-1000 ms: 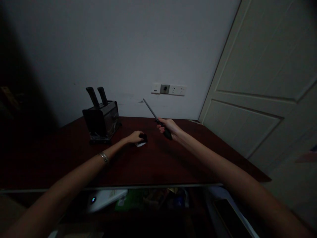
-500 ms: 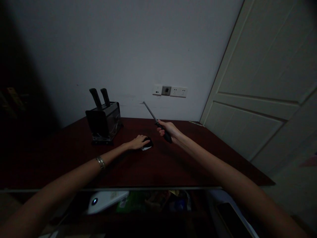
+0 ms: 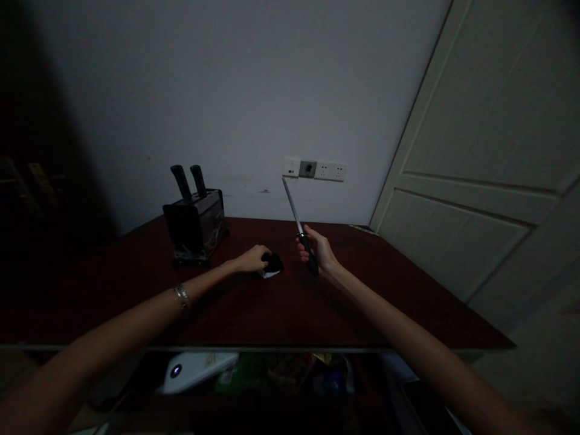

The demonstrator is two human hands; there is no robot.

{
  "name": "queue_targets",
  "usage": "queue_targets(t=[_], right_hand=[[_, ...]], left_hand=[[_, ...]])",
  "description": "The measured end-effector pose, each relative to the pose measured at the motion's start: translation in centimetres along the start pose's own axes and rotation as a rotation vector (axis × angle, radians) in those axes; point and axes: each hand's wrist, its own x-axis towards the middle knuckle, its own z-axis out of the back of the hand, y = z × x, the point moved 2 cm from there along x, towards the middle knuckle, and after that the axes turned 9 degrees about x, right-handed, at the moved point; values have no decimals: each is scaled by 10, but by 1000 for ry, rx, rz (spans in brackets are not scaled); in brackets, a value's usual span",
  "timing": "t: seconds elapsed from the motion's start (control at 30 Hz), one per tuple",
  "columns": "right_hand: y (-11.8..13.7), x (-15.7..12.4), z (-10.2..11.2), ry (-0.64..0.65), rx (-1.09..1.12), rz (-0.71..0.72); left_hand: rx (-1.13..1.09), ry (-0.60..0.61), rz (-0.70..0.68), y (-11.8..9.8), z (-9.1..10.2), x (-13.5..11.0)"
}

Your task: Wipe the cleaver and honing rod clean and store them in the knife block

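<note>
My right hand (image 3: 318,249) is wrapped round the black handle of a honing steel (image 3: 292,208), its thin grey rod tilted up and slightly left toward the wall. On the dark red tabletop, my left hand (image 3: 254,258) grips a small black object with a white lower edge (image 3: 273,264). Its fingers are bent over the left side, and the kind of object is too dark to tell. Left of that hand stands a knife block (image 3: 194,223) with two black-handled tools upright in its top.
The dark red table (image 3: 281,320) meets the wall behind, where several sockets (image 3: 324,170) are fixed. A pale panelled door (image 3: 457,223) is at the right. Below the front edge, an open space holds a white device (image 3: 197,370) and a green packet (image 3: 242,370).
The honing steel has swung more upright, its tip moving right. My left fingers have bent more over the black object, which now sits at a slightly different angle. The view has shifted a little.
</note>
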Motion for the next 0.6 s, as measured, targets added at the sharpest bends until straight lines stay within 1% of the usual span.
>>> queue_targets(t=[0.07,0.13,0.2,0.27,0.33,0.43,0.6], right_hand=[[0,1,3,3,-12,25],[-3,3,7,14,-3,49],[-8,6,11,42,-6,101],[-16,7,17,69,-29,166],[-24,9,23,95,-52,200],[-34,13,35,103,-106,241],[-44,27,53,37,-249,407]], left_hand=[[-14,70,-58,-1,0,-4],[-11,114,-136,-2,0,-7],[32,114,-208,-2,0,-10],[102,93,-247,-2,-1,-11],[162,78,-239,1,-4,-12],[179,76,-182,7,-8,-14],[150,90,-138,10,-7,-16]])
